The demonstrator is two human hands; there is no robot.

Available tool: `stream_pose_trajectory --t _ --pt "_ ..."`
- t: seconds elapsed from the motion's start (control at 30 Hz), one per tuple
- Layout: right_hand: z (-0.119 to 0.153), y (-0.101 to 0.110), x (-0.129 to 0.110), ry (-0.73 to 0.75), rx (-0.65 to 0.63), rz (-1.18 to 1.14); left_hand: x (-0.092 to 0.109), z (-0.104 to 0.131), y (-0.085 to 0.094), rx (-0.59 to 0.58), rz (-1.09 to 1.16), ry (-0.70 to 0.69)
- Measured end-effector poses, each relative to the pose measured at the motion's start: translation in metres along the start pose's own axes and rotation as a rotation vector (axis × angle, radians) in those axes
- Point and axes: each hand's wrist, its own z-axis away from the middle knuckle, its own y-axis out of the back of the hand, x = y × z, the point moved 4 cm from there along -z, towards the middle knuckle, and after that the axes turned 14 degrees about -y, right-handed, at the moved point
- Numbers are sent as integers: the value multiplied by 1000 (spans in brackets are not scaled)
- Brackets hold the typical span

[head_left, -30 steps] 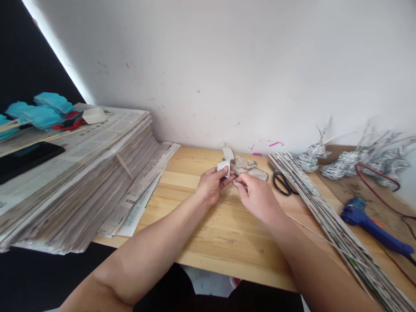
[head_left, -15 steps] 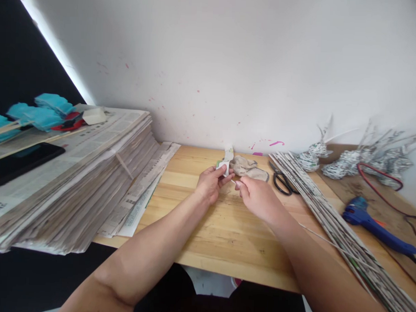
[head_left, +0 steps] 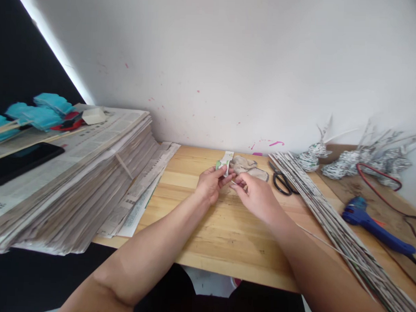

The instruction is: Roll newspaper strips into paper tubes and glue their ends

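Observation:
Near the back middle of the wooden table, my left hand is closed on a small white and green paper piece, whose strip stands up above the fingers. My right hand is right beside it, its thumb and forefinger pinched on the end of a thin pale stick, mostly hidden by the fingers. Just behind my hands lies a crumpled beige cloth. Black-handled scissors rest to the right of the cloth.
Newspapers are piled high at left, with a black phone and blue pieces on top. Rolled paper sticks run along the right. Beyond them are a blue glue gun, red wire and woven paper figures.
My right hand has shifted slightly left, closer to my left hand. The paper strip above my left hand has straightened and tilted a little. The rest has stayed put.

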Motion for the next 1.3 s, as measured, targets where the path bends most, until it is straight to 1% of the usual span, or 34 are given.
stream_pose_trajectory --t 0.1,0.17,0.27,0.37,0.47,0.53,0.67,0.8,0.87,1.0,1.13,1.3 --pt "-1 -2 1 -7 -43 57 -1 -1 0 -12 6 1" --pt "-1 -3 2 -11 -73 53 -1 -1 1 -18 3 -7" --pt "-1 -2 1 -6 -46 -3 0 -1 1 -7 -2 -7" --pt "-1 -3 2 -17 -17 22 1 -1 1 -11 7 -3" --pt "-1 -6 3 -24 -60 64 2 -2 0 -22 27 -11" --pt "0 -6 3 -18 -77 40 2 -2 0 -19 30 -9" --pt "0 -2 0 -11 -24 -32 3 0 0 -7 14 3" --pt "0 -2 0 -26 -59 19 3 0 -1 -14 17 6" --pt "0 -3 0 -25 -72 -6 3 0 0 -14 19 5" --pt "0 -2 0 -13 -31 -61 3 -1 0 -30 8 11" --pt "-1 -1 0 -24 -62 -4 5 -2 -1 -49 2 29" --pt "0 1 0 -15 -35 -88 5 -3 0 -61 3 37"
